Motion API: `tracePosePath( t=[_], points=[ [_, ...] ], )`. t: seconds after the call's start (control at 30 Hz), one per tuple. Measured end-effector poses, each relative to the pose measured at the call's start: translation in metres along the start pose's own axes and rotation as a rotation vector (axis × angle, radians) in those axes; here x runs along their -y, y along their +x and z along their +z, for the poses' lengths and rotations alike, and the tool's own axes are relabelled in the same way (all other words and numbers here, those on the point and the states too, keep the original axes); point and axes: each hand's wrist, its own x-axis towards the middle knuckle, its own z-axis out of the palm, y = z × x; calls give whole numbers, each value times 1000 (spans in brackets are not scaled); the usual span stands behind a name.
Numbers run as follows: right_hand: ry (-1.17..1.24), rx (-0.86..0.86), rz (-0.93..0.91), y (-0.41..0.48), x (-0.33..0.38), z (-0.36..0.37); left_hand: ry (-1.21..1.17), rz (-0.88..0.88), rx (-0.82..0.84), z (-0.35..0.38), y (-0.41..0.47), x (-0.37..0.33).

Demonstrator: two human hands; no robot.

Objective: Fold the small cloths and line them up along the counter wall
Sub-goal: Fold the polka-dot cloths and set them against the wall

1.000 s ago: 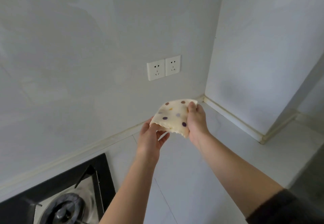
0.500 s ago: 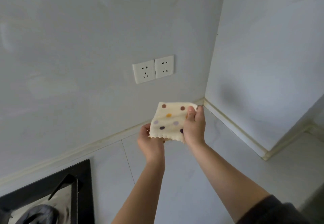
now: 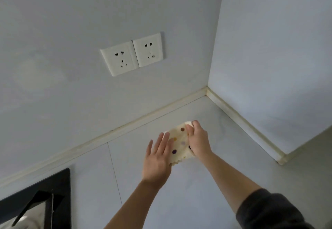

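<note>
The dotted cloth [image 3: 177,144] looks folded and lies on the counter [image 3: 197,193], between the fingers of both hands. The right hand [image 3: 198,142] has its fingers bent over the cloth's right side and seems to pinch the far corner. The left hand [image 3: 157,160] is flat, with straight fingers, and its tips touch the cloth's left edge. Just past the fingertips runs the wall strip [image 3: 143,119], near the cloth but apart from it. I think the flat hand should press the cloth smooth. Then both hands can slide it straight up to the strip. A stove [image 3: 36,201] sits far left of the fingers.
</note>
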Motion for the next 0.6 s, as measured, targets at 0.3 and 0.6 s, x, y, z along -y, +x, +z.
tracePosePath(
  t=[0.3, 0.6],
  points=[
    [-729, 137, -165, 41, -30, 17, 168, 113, 299, 70, 22, 7],
    [-696, 30, -699, 37, -74, 25, 108, -159, 324, 75, 26, 4]
  ],
)
